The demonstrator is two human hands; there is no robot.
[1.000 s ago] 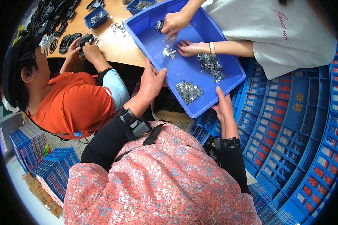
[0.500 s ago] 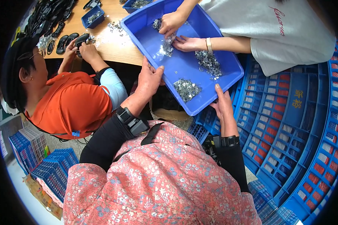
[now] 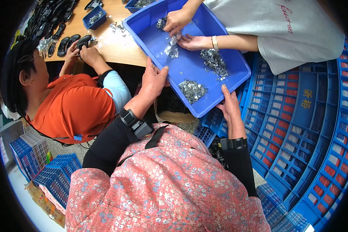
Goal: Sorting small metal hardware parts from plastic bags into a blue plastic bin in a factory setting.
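Note:
A large blue plastic tray (image 3: 174,79) is held tilted between my hands. My left hand (image 3: 152,80) grips its left edge, thumb on the rim and fingers out of sight below. At the near right corner my right hand (image 3: 231,107) clasps the rim with the thumb on top. Small shiny metal pieces (image 3: 193,91) lie heaped in the near corner, and a second heap of metal pieces (image 3: 214,63) is by the right wall. Over the tray a co-worker's hands (image 3: 185,33) handle a clear plastic bag (image 3: 173,45) with metal pieces in or beneath it.
A person in an orange top (image 3: 73,102) sits at left, working on a black part (image 3: 84,41). The wooden table (image 3: 118,48) bears small blue bins (image 3: 94,18) and many black parts. Stacked blue crates (image 3: 286,116) stand at right, more crates (image 3: 58,174) at lower left.
The co-worker's hands and the plastic bag have shifted slightly over the tray. My two hands keep their hold, and the tray has barely moved.

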